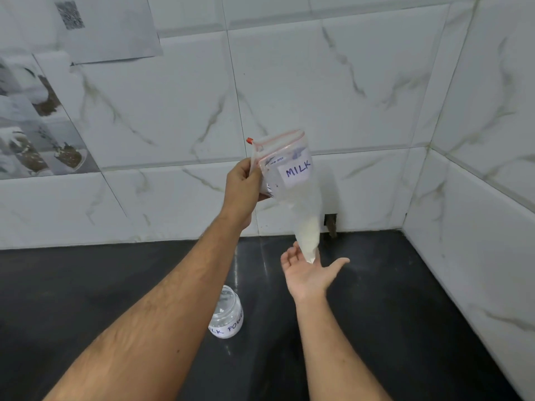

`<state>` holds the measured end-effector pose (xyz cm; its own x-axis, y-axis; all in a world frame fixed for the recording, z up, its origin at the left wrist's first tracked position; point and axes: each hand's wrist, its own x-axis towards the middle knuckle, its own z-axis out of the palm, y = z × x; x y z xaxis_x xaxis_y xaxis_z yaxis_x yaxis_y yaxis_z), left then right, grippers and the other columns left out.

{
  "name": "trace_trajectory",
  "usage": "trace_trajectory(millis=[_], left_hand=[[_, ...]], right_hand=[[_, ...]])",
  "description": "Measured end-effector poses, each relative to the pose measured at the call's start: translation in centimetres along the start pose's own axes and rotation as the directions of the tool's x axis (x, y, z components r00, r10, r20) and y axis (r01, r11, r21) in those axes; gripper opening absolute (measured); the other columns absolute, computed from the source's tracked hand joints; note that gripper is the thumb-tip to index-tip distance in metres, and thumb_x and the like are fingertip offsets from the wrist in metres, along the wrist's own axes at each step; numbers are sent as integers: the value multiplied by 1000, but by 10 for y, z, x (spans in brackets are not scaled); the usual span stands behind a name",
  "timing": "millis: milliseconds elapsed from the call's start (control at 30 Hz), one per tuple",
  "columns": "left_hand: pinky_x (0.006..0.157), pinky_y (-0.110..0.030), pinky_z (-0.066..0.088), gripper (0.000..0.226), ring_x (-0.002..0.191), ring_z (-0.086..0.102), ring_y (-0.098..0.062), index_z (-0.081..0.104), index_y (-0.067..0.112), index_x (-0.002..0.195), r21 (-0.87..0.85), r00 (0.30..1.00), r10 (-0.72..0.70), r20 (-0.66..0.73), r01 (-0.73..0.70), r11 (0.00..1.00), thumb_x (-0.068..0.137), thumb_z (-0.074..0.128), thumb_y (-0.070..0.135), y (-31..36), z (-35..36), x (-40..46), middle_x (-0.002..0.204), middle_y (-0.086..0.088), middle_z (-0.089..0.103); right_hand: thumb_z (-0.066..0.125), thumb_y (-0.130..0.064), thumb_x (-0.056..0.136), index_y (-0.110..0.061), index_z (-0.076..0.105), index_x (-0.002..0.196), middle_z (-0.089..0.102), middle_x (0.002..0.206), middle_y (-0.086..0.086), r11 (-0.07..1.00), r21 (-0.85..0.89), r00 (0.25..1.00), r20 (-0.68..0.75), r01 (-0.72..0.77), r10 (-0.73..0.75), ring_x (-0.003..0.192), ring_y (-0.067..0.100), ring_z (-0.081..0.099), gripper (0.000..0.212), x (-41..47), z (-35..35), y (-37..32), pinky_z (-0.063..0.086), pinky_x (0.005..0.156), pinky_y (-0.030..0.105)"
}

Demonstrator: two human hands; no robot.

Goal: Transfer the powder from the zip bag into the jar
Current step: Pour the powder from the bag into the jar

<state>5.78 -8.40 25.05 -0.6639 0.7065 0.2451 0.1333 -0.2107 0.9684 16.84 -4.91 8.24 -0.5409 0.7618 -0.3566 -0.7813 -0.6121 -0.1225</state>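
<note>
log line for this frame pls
phase: pre-pour | left hand: holds zip bag by top, raised | right hand: open under bag's bottom corner | jar: on counter, lid off

"MILK" is handwritten in blue ink on a white paper label [295, 170] stuck to the clear plastic zip bag [292, 183]. Below the bag, "LK POWE" is seen on the white label [227, 329] of a clear glass jar [227, 314]; the remaining letters are hidden.

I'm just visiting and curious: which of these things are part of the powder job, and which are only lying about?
Part of the job:
- zip bag labelled MILK, held up by the left hand
- right hand, open under the bag's bottom corner
- jar, on the dark counter

Just there:
- paper sheet on the tiled wall
</note>
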Motion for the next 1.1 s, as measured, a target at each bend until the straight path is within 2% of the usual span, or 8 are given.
trace_trajectory(millis=[133,333,500,600,733,867,1000,1100], left_hand=[[72,-40,64,17,79,69,-16,67,10,107,-23,1000,-7,1,7,1000,102,53,20,8,0,-3,95,-5,72],[66,-31,61,18,68,68,-12,67,8,108,-53,999,37,13,-36,998,102,53,19,29,-2,-7,92,-6,71],[64,-31,60,17,68,68,-12,67,11,106,-60,999,47,-3,-47,997,102,54,20,32,-18,-10,91,-5,71],[64,-30,60,18,66,69,-10,67,12,110,-25,998,53,18,-52,998,103,51,18,27,-44,-14,89,-1,74],[71,-32,63,17,70,73,-12,67,15,99,97,999,22,46,-27,995,103,51,16,10,-93,-20,80,5,77],[90,-46,60,20,86,74,-29,67,8,101,161,998,-35,43,28,987,103,52,21,-18,-129,-29,93,-11,76],[80,-35,62,21,75,76,-22,65,10,98,122,1000,-22,-18,24,992,105,48,19,-27,-134,-36,83,-2,78],[67,-29,61,21,68,73,-16,64,12,95,59,999,-14,-42,17,998,105,47,16,-25,-134,-36,79,2,77]], right_hand=[[49,-93,69,-12,66,111,67,87,13,981,188,999,6,47,-49,61,27,61,93,2,23,-2,48,67,33],[55,-95,61,-11,58,132,69,111,14,930,361,990,86,71,-109,81,31,70,110,3,45,15,55,74,35],[67,-83,64,-13,45,131,59,134,16,896,443,987,128,31,-98,120,46,61,100,-6,70,16,47,107,54],[64,-73,79,-13,46,137,64,128,15,936,338,981,124,101,-151,109,43,70,86,-8,66,14,57,92,49],[43,-45,102,-16,70,124,71,125,9,981,8,918,352,193,-184,112,33,70,45,-13,58,3,58,86,42],[47,-19,95,-14,58,131,70,117,9,914,-262,865,476,311,-158,103,29,70,38,-14,47,6,59,78,37],[45,-38,103,-15,77,112,74,114,11,934,-332,942,336,133,-15,98,30,74,40,-20,44,15,61,75,41],[44,-59,99,-18,79,113,71,126,12,917,-395,950,304,56,73,114,33,69,56,-17,50,18,56,93,48]])
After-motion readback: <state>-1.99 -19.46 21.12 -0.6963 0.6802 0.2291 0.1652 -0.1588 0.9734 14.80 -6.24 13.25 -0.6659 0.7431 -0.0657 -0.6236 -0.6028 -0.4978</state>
